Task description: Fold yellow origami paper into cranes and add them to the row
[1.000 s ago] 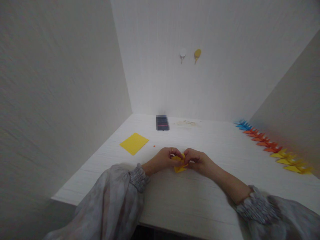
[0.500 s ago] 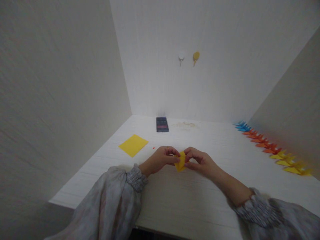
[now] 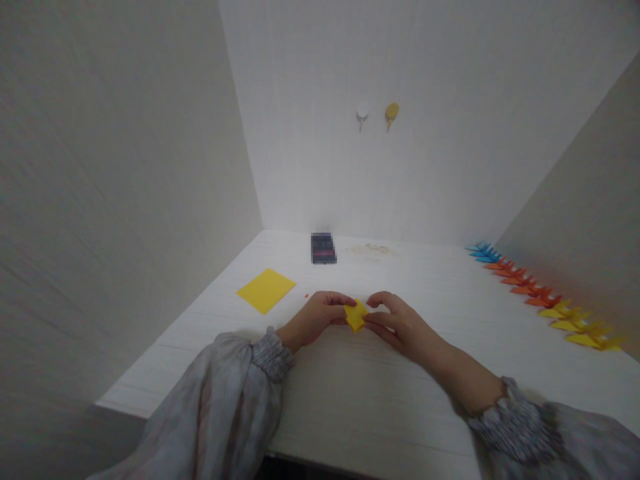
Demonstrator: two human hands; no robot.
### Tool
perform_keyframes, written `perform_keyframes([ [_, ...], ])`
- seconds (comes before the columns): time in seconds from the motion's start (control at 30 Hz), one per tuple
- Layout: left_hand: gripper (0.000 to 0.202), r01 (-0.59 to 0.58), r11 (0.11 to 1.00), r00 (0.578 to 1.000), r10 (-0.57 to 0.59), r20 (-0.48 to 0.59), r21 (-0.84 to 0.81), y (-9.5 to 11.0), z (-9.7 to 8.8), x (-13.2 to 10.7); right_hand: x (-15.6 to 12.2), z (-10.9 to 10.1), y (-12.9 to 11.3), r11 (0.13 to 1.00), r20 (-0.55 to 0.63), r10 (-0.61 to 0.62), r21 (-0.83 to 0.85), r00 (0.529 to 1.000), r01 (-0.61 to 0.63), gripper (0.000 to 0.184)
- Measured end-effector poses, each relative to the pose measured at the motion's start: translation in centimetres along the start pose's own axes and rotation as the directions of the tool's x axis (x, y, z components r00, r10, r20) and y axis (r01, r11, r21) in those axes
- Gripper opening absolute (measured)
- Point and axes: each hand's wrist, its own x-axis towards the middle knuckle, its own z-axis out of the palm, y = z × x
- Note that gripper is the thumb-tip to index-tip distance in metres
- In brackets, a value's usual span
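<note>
Between my hands is a small piece of yellow origami paper (image 3: 356, 316), folded into a diamond shape. My left hand (image 3: 326, 313) pinches its left side, fingers closed, with a ring on one finger. On the other side my right hand (image 3: 395, 321) holds the right corner with its lower fingers, while one fingertip is lifted off above the paper. The undersides of the folds are hidden. Left of my hands lies a flat yellow paper sheet (image 3: 266, 291) on the white table (image 3: 380, 400).
A row of folded paper cranes, blue (image 3: 483, 253), orange (image 3: 523, 283) and yellow (image 3: 580, 325), runs along the right wall. A dark blurred-out object (image 3: 323, 249) lies at the back. A tiny orange scrap (image 3: 307, 295) is near the sheet. Two hooks, white (image 3: 363, 115) and yellow (image 3: 391, 112), hang on the wall.
The folded paper has shifted slightly left and up and now looks like a flatter, more compact diamond. My right fingers have changed their hold, one fingertip lifting away. My left hand has moved slightly left.
</note>
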Motion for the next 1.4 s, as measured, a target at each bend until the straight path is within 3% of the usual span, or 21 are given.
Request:
perform_keyframes([
  [0.27,0.022,0.034,0.997,0.999,-0.032,-0.031,0.075,-0.3,-0.1,0.1,0.4,0.1,-0.5,0.997,0.072,-0.073,0.007,0.995,0.073,0.019],
  [0.77,0.025,0.019,0.976,1.000,-0.022,0.008,0.217,-1.1,-0.5,0.7,0.7,-0.2,-1.3,0.959,0.217,-0.092,-0.244,0.972,0.146,0.018],
  [0.87,0.024,-0.004,0.956,1.000,0.004,0.002,0.293,-1.1,-0.7,0.7,0.7,-0.3,-1.5,0.952,0.218,-0.045,-0.285,0.975,0.108,0.018],
  [0.97,0.026,-0.055,0.935,0.998,0.042,0.043,0.351,-1.0,-0.8,0.7,0.7,-0.2,-1.5,0.974,0.224,0.006,-0.223,0.975,0.045,0.019],
  [1.2,0.031,-0.107,0.948,0.986,0.063,0.153,0.301,-0.7,-0.7,0.4,0.5,0.0,-1.1,0.985,0.133,0.166,0.029,0.977,-0.171,0.016],
  [1.4,0.028,-0.097,0.958,0.990,0.064,0.127,0.269,-0.7,-0.6,0.4,0.1,0.1,-1.1,0.947,0.080,0.305,0.077,0.949,-0.311,0.015],
])
